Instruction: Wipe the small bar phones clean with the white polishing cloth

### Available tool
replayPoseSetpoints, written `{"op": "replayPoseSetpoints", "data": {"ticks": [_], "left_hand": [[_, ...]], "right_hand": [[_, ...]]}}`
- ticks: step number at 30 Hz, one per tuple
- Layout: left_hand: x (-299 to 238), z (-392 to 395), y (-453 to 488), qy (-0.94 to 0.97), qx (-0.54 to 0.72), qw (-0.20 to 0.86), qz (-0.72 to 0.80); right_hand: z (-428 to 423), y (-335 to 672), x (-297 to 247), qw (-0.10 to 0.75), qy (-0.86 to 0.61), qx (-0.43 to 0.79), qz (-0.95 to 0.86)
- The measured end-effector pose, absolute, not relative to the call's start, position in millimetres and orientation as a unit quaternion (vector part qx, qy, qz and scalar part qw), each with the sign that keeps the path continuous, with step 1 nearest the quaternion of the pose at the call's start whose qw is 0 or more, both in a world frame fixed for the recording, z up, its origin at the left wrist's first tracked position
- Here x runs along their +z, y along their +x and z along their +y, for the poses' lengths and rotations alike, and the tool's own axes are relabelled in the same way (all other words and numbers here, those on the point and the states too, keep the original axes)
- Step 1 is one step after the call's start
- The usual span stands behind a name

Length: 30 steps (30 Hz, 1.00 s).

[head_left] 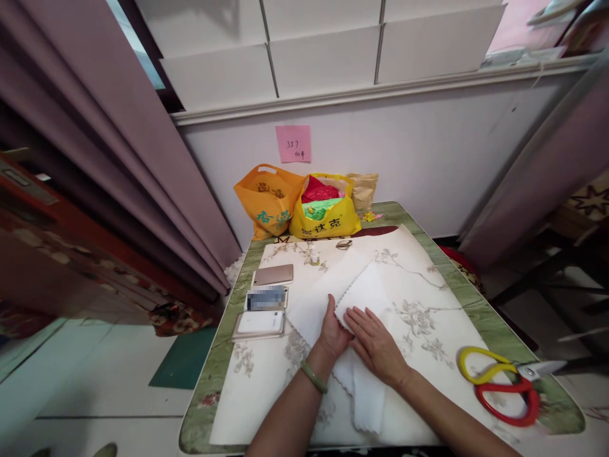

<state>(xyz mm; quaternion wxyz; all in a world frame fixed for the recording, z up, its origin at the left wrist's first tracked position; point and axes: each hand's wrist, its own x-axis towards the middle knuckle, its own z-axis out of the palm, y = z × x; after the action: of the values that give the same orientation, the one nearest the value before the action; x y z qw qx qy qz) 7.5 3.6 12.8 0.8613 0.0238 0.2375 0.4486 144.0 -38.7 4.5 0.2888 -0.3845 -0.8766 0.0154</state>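
A white cloth with zigzag-cut edges [366,289] lies on the flowered table cover [428,324], partly folded over itself. My left hand [333,333], with a green bangle on the wrist, pinches the cloth's near edge, fingers closed on it. Beside it, my right hand [375,343] lies flat on the cloth with fingers stretched out, pressing it down. A further strip of the white cloth [368,397] runs toward me between my forearms.
Three phones [264,298] lie in a column left of the cloth. Scissors with yellow and red handles [504,381] rest at the right near the table's edge. An orange bag [269,203] and a yellow bag [326,209] stand at the far end against the wall. Curtains hang on both sides.
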Motion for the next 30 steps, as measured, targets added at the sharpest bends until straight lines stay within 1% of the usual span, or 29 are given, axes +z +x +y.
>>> {"op": "replayPoseSetpoints", "data": {"ticks": [3, 5, 8, 11, 16, 23, 27, 30], "left_hand": [[14.3, 3.0, 6.5, 0.011, 0.425, 0.87, 0.249], [15.6, 3.9, 7.0, 0.006, 0.45, 0.854, 0.262], [16.5, 6.3, 9.2, 0.028, 0.496, 0.821, 0.28], [15.4, 8.2, 12.1, 0.054, 0.505, 0.813, 0.284], [14.8, 9.2, 13.5, 0.081, 0.523, 0.808, 0.259], [13.6, 8.9, 12.4, 0.126, 0.513, 0.811, 0.254], [13.2, 7.1, 15.1, 0.091, 0.515, 0.814, 0.253], [16.9, 3.7, 13.0, 0.05, 0.494, 0.83, 0.255]], "right_hand": [[-37.1, 147.2, 11.1, 0.232, -0.354, 0.043, -0.905], [-29.5, 150.1, 15.0, 0.203, -0.359, 0.05, -0.91], [-11.5, 153.3, 18.6, 0.186, -0.41, 0.04, -0.892], [3.6, 154.0, 20.6, 0.177, -0.464, 0.029, -0.868], [7.8, 152.1, 25.6, 0.178, -0.481, 0.001, -0.858], [17.3, 159.3, 31.4, 0.192, -0.489, -0.044, -0.85], [10.5, 159.5, 30.4, 0.205, -0.463, -0.04, -0.861], [-8.8, 154.8, 28.9, 0.213, -0.417, -0.02, -0.883]]}}
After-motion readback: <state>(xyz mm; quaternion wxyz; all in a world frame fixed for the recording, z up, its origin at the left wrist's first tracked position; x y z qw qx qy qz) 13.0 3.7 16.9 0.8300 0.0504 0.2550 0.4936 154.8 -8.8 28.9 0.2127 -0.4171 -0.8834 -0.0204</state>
